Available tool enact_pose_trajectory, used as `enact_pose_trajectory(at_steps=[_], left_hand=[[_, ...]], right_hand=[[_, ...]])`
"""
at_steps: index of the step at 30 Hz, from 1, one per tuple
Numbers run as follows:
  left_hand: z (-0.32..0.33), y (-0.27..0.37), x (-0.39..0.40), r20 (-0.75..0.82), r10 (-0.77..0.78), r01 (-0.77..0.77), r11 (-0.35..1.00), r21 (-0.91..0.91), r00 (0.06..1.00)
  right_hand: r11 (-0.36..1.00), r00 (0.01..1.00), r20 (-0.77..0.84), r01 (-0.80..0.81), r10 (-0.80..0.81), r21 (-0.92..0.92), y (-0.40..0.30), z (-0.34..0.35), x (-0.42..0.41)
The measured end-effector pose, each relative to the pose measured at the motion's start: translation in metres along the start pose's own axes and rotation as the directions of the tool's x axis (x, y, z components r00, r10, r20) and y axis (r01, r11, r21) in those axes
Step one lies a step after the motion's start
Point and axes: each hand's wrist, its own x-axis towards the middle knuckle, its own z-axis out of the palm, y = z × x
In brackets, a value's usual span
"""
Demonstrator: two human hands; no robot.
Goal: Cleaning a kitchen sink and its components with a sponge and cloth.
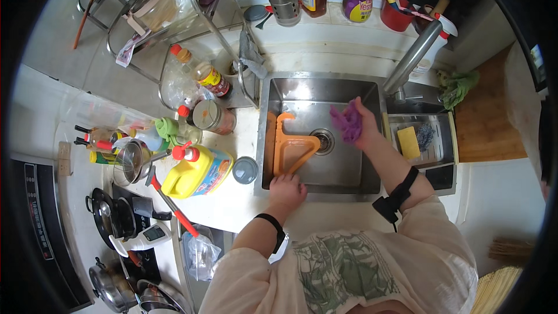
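Observation:
A bunched purple cloth (347, 122) is in my right hand (365, 124), held above the right part of the stainless steel sink (344, 169). My left hand (287, 191) rests at the sink's front edge, its fingers at the lower end of an orange plastic sink strainer basket (279, 150). Whether those fingers grip the basket cannot be told. The basket stands along the sink's left wall, left of the drain (323, 141). A metal faucet (412, 59) rises at the sink's back right corner.
Left of the sink are a grey lid (245, 170), a yellow detergent jug (198, 172) and a glass jar (213, 117). A yellow sponge (408, 142) and a steel wool scourer (425, 136) lie on the right-hand tray. Bottles and a utensil holder (285, 8) line the back ledge.

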Motion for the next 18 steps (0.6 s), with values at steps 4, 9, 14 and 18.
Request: enact_pose_trajectory(at_steps=[4, 9, 14, 18], left_hand=[[0.029, -0.013, 0.023, 0.051, -0.192, 0.195, 0.884, -0.425, 0.98], [-0.034, 0.049, 0.071, 0.497, -0.178, 0.333, -0.55, -0.766, 0.849], [-0.014, 0.072, 0.071, 0.396, -0.116, 0.233, -0.648, -0.725, 0.911], [-0.036, 0.069, 0.074, 0.547, -0.093, 0.33, -0.709, -0.623, 0.832]], right_hand=[[0.981, 0.974, 0.121, -0.193, 0.191, 0.01, 0.058, 0.009, 0.001], [0.921, 0.997, -0.061, 0.029, -0.057, -0.387, 0.106, 0.011, -0.012], [-0.503, 0.417, 0.595, 0.318, -0.687, -0.804, 0.125, -0.013, -0.005], [0.46, 0.851, 0.285, 0.488, -0.442, -0.742, 0.149, -0.035, -0.016]])
